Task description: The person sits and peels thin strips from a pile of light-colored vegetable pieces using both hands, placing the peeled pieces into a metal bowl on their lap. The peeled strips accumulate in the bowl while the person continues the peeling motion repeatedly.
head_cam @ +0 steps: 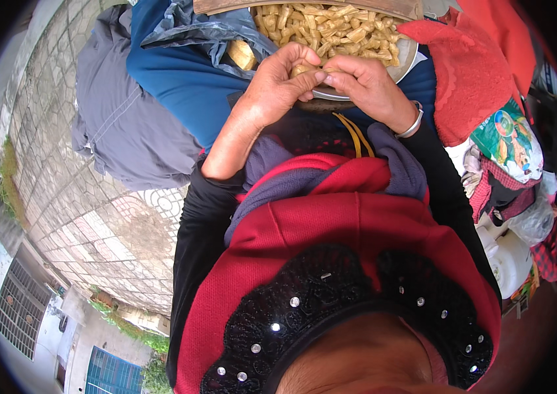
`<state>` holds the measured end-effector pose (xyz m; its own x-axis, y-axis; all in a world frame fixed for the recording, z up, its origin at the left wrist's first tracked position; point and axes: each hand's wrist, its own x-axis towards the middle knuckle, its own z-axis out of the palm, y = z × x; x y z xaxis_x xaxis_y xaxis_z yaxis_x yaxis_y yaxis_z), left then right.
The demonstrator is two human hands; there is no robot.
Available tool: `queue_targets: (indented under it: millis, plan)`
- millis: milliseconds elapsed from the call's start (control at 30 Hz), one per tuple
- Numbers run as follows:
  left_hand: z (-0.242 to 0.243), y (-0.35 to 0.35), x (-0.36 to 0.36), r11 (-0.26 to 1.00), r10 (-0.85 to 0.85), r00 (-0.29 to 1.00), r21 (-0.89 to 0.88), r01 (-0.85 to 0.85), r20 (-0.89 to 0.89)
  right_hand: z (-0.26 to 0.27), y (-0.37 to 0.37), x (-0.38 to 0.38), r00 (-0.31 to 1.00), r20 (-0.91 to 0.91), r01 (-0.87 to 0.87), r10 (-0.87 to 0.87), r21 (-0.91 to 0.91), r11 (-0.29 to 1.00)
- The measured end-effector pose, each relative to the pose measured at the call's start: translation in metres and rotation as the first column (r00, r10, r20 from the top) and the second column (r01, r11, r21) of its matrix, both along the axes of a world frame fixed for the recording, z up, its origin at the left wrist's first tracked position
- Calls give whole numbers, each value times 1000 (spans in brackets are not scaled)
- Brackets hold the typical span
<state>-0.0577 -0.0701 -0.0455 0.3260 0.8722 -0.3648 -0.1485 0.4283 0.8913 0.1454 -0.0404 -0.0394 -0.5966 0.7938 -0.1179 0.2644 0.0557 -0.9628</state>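
My left hand and my right hand meet above the near rim of a round metal basin. Between the left thumb and fingers is a small golden-yellow piece, partly covered by them. Its material is not clear. The right thumb and fingertips pinch its other end, beside the left thumb tip. Many similar twisted golden pieces fill the basin, which rests at my lap. Left of my hands, a golden-yellow block shows in the mouth of a dark plastic bag.
A wooden board crosses the basin's far side. Red cloth lies at the right, above a printed green bag, bundled clothes and a white roll. Grey cloth hangs at the left over stone paving.
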Motion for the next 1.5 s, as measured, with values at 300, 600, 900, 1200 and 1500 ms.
queue_targets:
  millis: [300, 600, 900, 1200, 1500]
  plan:
    - [1, 8, -13, 998, 70, 996, 2, -70, 51, 11, 25, 13, 995, 13, -99, 99, -16, 995]
    - [-9, 41, -20, 997, 71, 990, 7, -72, 125, 14, 34, 9, 980, 195, -44, -32, 374, 926]
    - [-7, 84, -16, 989, 139, 983, 23, -143, 124, 20, 80, 17, 983, 180, -5, -44, 266, 964]
    - [-19, 135, -14, 970, 195, 981, 144, -196, 19, 3, 125, 3, 983, 22, 177, -181, 129, 976]
    - [-29, 151, -10, 926, 233, 922, 359, -114, -308, -19, 140, -2, 962, 86, 227, -257, 263, 938]
